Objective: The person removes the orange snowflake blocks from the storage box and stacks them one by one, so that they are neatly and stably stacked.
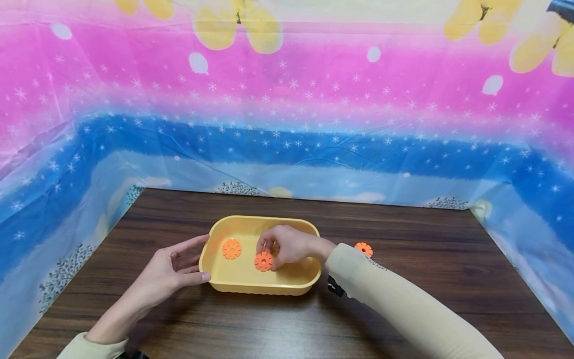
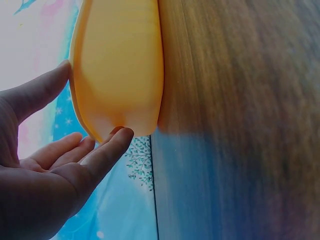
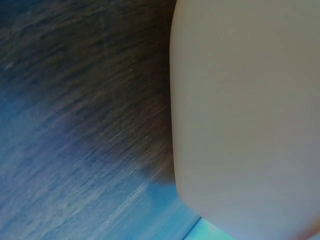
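nearest the viewer, the left sleeve (image 1: 91,346) and the right sleeve (image 1: 410,304), both cream, enter from the lower edge; a black strap (image 1: 335,286) shows beneath the right cuff. the left hand (image 1: 163,271) stands at the left end of a yellow tub (image 1: 260,289), fingers and thumb spread apart and fairly straight, the tips touching its rim and outer wall. the right hand (image 1: 289,244) reaches over the tub's right side, its fingers curled and pinching an orange notched disc, the held disc (image 1: 263,266), inside the tub; whether this disc touches the floor of the tub cannot be told. a second disc (image 1: 231,249), of like shape and colour, lies flat in the left part of the tub, apart from the held one. a third disc (image 1: 367,247) lies outside, to the right of the tub, just beyond the right forearm and partly hidden by it. all rest upon a dark wood-grained table (image 1: 417,234). behind, a cloth (image 1: 287,114) printed with snowflakes, balloons and yellow butterflies surrounds the table's far and side edges.
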Motion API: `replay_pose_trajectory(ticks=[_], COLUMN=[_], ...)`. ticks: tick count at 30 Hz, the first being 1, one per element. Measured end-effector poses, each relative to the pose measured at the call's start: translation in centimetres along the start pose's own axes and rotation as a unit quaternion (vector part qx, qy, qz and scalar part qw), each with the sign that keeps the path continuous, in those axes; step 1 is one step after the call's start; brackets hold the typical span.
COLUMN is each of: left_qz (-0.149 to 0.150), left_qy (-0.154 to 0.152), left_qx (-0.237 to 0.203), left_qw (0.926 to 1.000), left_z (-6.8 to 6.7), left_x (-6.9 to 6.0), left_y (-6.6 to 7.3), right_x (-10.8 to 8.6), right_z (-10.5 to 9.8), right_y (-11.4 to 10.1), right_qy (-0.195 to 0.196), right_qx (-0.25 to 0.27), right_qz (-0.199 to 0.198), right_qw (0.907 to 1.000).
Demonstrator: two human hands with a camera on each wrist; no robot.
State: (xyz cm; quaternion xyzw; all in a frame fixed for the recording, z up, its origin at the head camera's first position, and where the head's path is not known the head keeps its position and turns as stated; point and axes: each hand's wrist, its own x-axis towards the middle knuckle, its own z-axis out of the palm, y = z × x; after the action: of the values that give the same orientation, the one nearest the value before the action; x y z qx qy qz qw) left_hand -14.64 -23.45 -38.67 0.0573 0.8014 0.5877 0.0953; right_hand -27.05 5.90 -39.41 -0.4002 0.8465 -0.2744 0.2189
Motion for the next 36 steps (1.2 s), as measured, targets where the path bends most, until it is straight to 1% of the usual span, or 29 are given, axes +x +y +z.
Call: replay_pose_trajectory(ticks=[7,11,15,22,29,36], left_qz=[0.002,0.000,-0.002,-0.006,-0.006,-0.007], left_qy=[-0.001,-0.001,0.000,-0.001,0.000,0.001], left_qx=[-0.006,-0.007,-0.007,-0.008,0.001,0.010], left_qw=[1.0000,1.0000,1.0000,1.0000,1.0000,0.9999], left_z=[0.0,0.0,0.0,0.1,0.1,0.1], left_x=[0.0,0.0,0.1,0.1,0.1,0.0], left_y=[0.0,0.0,-0.1,-0.1,0.0,0.1], right_x=[0.0,-0.2,-0.5,-1.3,-2.1,-2.9], right_z=[0.1,0.0,-0.2,-0.7,-0.9,-1.2], right_y=[0.0,0.0,-0.1,-0.5,-0.9,-1.2], right_qy=[0.011,0.023,0.029,0.033,0.042,0.053], right_qx=[0.012,0.031,0.060,0.109,0.134,0.150], right_qz=[-0.002,-0.006,-0.012,-0.013,-0.001,-0.018], right_qw=[0.9999,0.9992,0.9977,0.9935,0.9901,0.9871])
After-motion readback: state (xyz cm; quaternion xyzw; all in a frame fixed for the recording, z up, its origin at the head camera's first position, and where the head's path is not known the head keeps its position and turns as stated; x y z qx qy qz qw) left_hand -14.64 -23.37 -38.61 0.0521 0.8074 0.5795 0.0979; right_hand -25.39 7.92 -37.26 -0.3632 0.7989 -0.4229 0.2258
